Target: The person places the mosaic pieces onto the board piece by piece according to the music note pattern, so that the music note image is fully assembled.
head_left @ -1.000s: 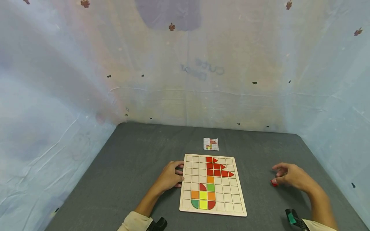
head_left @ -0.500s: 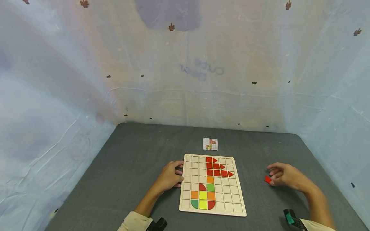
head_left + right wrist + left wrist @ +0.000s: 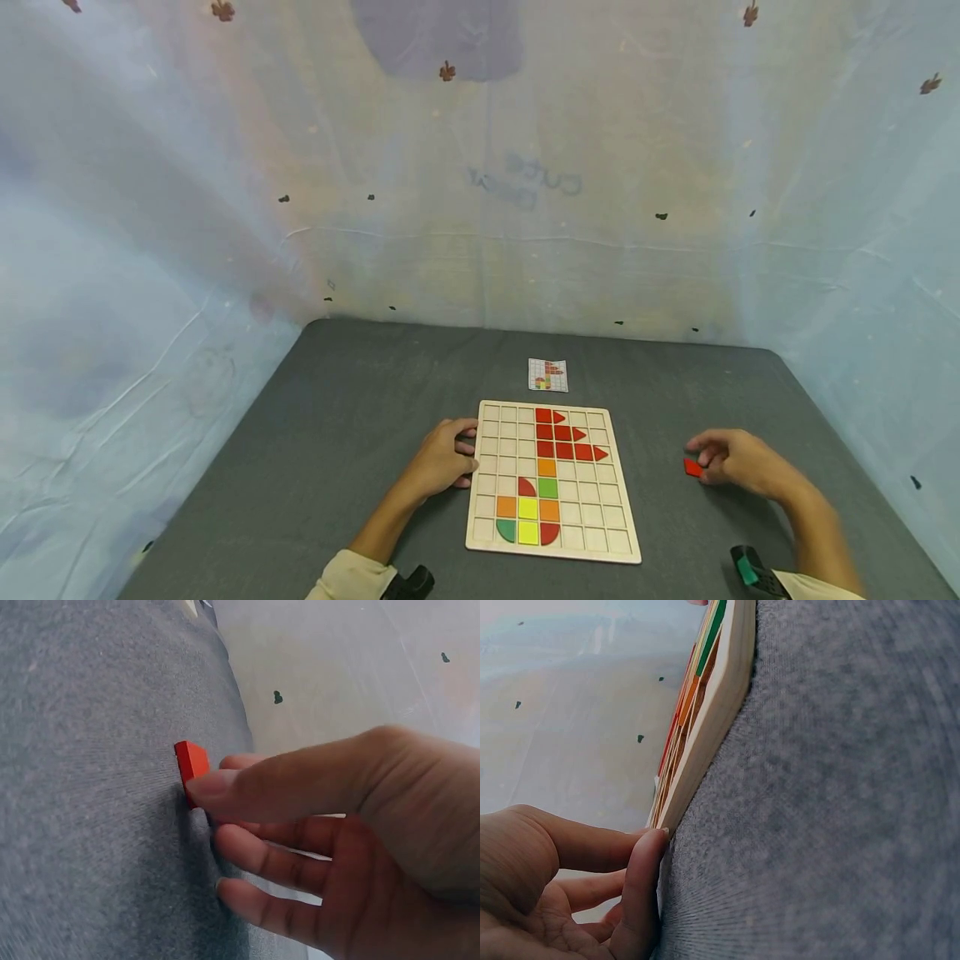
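Observation:
A pale wooden grid board [image 3: 594, 517] lies on the grey cloth. Its squares hold red, orange, yellow and green tiles, including triangles and quarter circles. My left hand [image 3: 437, 457] holds the board's left edge between thumb and fingers; the left wrist view shows them meeting at the wooden rim [image 3: 720, 705]. To the right of the board, my right hand [image 3: 753, 462] pinches a red tile [image 3: 692, 467] low at the cloth. In the right wrist view the thumb covers the lower part of this red tile [image 3: 195, 761], and the other fingers curl behind.
Behind the board lies a small picture card [image 3: 547, 375] with a grid and a coloured pattern. Pale sheeting [image 3: 480, 275] rises at the back and both sides of the grey table [image 3: 360, 375]. Each wrist wears a dark strap.
My right hand has moved left towards the board, bringing the red tile with it, and more of the tile shows. The left hand and the board have stayed in place.

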Demonstrator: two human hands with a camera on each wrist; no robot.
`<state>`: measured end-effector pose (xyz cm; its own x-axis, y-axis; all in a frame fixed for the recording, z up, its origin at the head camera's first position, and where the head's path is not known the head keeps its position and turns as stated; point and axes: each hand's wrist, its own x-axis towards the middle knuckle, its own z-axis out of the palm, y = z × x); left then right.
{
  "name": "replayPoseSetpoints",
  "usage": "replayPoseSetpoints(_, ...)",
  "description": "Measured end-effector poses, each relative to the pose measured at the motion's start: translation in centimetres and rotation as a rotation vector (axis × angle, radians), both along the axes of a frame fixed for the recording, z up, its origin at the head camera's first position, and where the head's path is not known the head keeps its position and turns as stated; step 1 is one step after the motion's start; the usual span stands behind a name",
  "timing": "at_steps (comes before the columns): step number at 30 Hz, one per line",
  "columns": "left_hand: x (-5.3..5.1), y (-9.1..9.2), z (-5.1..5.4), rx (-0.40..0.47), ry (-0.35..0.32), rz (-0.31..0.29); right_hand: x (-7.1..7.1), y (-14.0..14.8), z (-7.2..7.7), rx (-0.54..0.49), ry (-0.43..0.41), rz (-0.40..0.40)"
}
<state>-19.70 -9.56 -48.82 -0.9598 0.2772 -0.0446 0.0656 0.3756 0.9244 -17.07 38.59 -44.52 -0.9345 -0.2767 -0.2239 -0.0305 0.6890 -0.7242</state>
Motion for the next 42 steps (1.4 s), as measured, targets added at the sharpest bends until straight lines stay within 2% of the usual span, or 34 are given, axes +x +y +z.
replayPoseSetpoints(7,0.1,0.0,0.0,0.0,-0.002,-0.001,-0.2,-0.4,-0.2,0.149,0.054,-0.041)
replayPoseSetpoints(21,0.1,-0.1,0.0,0.009,0.007,-0.003,-0.3,-1.1,-0.3,0.144,0.069,-0.039)
replayPoseSetpoints(34,0.0,-0.1,0.1,0.006,0.005,-0.003,-0.5,-1.2,-0.5,0.24,0.107,-0.067)
replayPoseSetpoints(42,0.1,0.0,0.1,0.002,0.005,-0.001,-0.4,-1.4,-0.5,0.227,0.111,-0.073)
